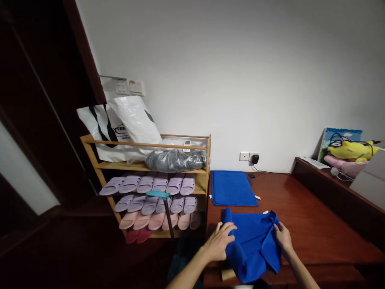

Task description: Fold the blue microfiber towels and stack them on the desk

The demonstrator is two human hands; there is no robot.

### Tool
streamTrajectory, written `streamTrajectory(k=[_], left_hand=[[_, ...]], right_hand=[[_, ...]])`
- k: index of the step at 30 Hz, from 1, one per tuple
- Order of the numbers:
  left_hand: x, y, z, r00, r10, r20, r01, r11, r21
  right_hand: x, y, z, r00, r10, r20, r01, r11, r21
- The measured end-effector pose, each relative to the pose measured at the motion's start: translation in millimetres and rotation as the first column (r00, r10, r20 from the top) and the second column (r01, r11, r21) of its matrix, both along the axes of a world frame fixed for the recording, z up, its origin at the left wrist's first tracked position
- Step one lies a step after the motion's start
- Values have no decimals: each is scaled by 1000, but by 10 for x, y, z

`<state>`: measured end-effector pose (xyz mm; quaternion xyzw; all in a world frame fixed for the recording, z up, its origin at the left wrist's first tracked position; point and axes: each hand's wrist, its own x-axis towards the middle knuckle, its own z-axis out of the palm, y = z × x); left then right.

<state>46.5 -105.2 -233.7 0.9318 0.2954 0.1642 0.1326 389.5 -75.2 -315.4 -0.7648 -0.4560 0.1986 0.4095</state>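
A blue cloth [248, 233] lies partly bunched at the front of the dark red wooden desk [306, 212], its lower part hanging over the front edge. My left hand [221, 241] curls its fingers over the rolled left side of this cloth. At the opposite side, my right hand [283, 237] pinches the gathered edge between thumb and fingers. Just behind lies a flat, neatly folded blue cloth stack [233, 188], with small white tags sticking out at its sides; neither hand touches it.
Left of the desk stands a wooden shoe rack [208, 160] with rows of slippers [161, 183], a white bag [132, 120] and a plastic-wrapped grey bundle [174, 159]. A blue-headed stick [168, 216] leans before it. A raised ledge [337, 180] at right bears a yellow plush toy [351, 151].
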Motion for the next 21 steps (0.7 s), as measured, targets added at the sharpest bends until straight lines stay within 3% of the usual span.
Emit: streamTrajectory(k=[3,5,9,13,16,21], left_hand=[[7,74,36,990,-57,128,61,998,-23],[38,86,19,988,-22,155,33,997,-71],[73,57,-29,995,69,73,-63,995,-75],[8,62,20,998,-17,-58,14,998,-55],[-76,72,99,995,-27,-101,22,999,-43],[-143,60,173,998,-65,12,66,998,-19]], right_hand=[[63,19,-15,999,-1,40,2,1000,-24],[104,34,-25,998,8,69,-6,999,-38],[215,9,-66,987,101,125,-88,990,-107],[356,-93,-125,963,195,185,-155,966,-207],[480,-138,-137,957,182,225,-123,960,-253],[700,-69,-87,967,75,244,-8,964,-267]])
